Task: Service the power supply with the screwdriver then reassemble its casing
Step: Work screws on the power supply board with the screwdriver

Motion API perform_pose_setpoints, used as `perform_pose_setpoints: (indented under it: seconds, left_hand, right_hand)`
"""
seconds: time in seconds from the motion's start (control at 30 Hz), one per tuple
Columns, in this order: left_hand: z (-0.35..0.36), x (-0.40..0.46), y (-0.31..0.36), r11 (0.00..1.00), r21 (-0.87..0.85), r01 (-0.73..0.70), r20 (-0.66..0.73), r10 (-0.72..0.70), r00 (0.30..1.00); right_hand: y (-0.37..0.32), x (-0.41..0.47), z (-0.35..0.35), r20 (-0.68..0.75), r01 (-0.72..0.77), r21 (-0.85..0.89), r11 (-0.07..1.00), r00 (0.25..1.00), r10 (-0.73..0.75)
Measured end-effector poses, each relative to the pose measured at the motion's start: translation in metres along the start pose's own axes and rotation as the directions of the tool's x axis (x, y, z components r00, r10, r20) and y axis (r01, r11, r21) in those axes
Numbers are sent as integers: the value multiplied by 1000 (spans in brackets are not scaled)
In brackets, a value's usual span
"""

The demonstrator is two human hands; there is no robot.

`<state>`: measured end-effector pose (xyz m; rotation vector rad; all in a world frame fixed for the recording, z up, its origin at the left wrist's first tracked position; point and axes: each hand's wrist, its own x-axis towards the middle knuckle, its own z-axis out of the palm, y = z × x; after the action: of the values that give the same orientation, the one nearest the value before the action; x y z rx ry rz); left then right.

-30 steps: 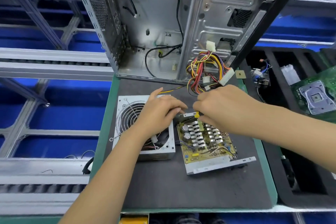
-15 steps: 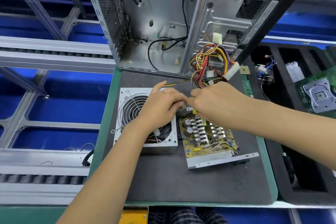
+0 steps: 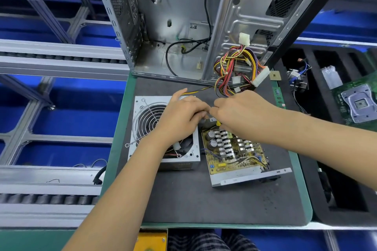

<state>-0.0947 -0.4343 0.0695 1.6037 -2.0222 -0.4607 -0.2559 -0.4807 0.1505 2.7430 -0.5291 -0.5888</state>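
The power supply lies open on the dark mat [image 3: 183, 195]. Its silver cover with the fan grille [image 3: 142, 120] sits on the left. The base tray [image 3: 251, 177] with the yellow circuit board [image 3: 234, 153] sits on the right. My right hand [image 3: 242, 112] grips a screwdriver; only a yellow bit [image 3: 218, 122] shows under the fingers, at the board's far left corner. My left hand [image 3: 181, 116] rests over the cover, its curled fingertips touching the right hand's. Whatever they pinch is hidden.
An open computer case [image 3: 255, 16] stands behind, with the supply's coloured wire bundle [image 3: 234, 71] trailing out of it. To the right lie a memory stick [image 3: 278, 96], a small chip [image 3: 274, 76] and a black foam tray [image 3: 318, 149] with a motherboard [image 3: 359, 104]. Conveyor rails [image 3: 51, 61] run on the left.
Both hands have drawn together until their fingertips meet above the board's far corner. The view has tilted slightly, so everything sits higher in the frame.
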Motion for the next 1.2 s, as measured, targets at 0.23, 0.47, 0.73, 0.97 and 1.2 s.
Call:
perform_pose_setpoints:
  seconds: [0.23,0.47,0.73,0.97,1.2]
  left_hand:
    - [0,0,0,1000,0,2,-12,-2,1000]
    - [-1,-2,1,1000,-3,-3,5,3,1000]
    - [1,-1,-3,1000,29,0,16,0,1000]
    - [-1,-1,-1,999,-30,-29,4,29,1000]
    - [-3,-2,1,999,-13,-47,-2,47,999]
  right_hand:
    - [-1,4,-9,60,-20,-35,999,998,22]
    - [-10,11,-21,59,-25,-99,995,998,31]
    - [-5,9,-24,143,-37,45,998,989,30]
    - [-7,5,-33,100,-29,-82,996,994,38]
    - [-7,3,-30,176,-92,88,992,982,75]
